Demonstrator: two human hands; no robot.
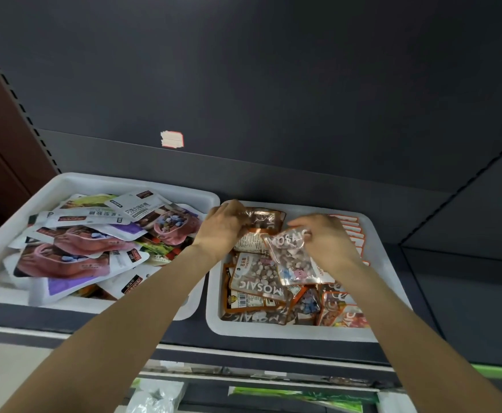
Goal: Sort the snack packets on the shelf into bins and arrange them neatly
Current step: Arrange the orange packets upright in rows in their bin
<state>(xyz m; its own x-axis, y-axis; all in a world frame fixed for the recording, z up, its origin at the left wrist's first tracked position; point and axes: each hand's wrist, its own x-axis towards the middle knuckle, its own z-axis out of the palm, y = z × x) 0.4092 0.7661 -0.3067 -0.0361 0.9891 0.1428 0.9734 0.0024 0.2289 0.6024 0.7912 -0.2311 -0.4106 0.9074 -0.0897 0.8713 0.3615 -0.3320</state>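
At centre right of the frame, the right hand (324,236) pinches a clear MOSAIC packet (293,257) by its top edge, holding it above the right bin (386,281), while the left hand (223,225) grips a brown packet (264,222) at the bin's rear left corner. More MOSAIC packets (258,281) lie loose below in this bin, with an upright orange-edged row (352,234) along its right side. The left bin (65,183), touching it, holds a loose pile of white-and-purple packets (74,245); both bins sit on a dark shelf (303,180).
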